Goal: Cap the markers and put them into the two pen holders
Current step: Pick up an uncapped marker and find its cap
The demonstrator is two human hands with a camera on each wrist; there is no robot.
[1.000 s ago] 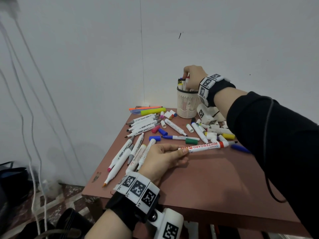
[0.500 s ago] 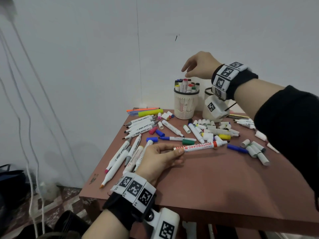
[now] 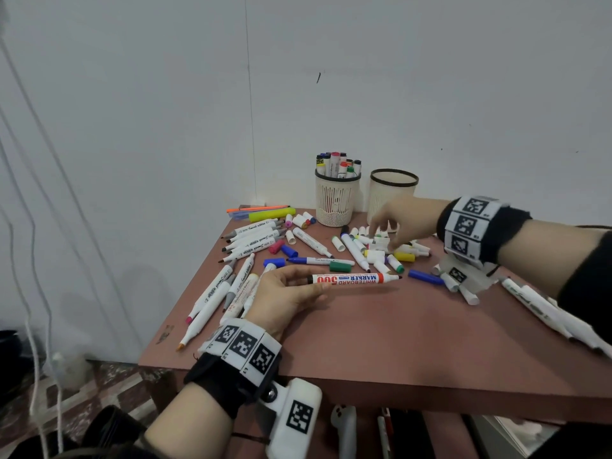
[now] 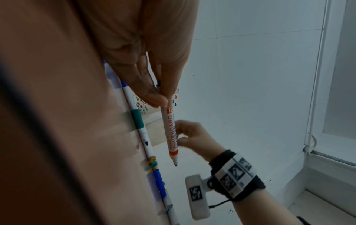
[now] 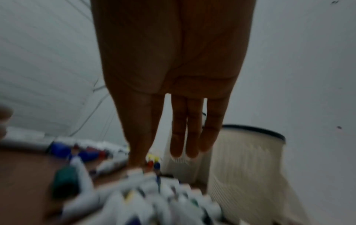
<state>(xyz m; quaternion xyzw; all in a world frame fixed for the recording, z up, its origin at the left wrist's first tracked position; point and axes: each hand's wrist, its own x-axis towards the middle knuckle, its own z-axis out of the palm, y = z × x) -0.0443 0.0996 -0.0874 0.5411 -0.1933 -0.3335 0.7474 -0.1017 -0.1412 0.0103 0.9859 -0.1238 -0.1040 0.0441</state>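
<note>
An uncapped whiteboard marker (image 3: 356, 279) lies level just above the table (image 3: 381, 339), its long axis running left to right, bare tip pointing right. The left hand (image 3: 284, 294) pinches its blunt end between thumb and fingertips. Beyond the tip, the right hand (image 3: 402, 220), fingers loosely spread, reaches down into the loose caps (image 3: 377, 248), nearer them than the left.

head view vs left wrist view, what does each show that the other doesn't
Only the head view shows the whole table, the empty holder's rim, and the loose caps the right hand reaches into. Only the left wrist view shows the fingertips pinching the whiteboard marker from beneath, close up. Both show the left hand holding that uncapped marker, and the right hand beyond it.
</note>
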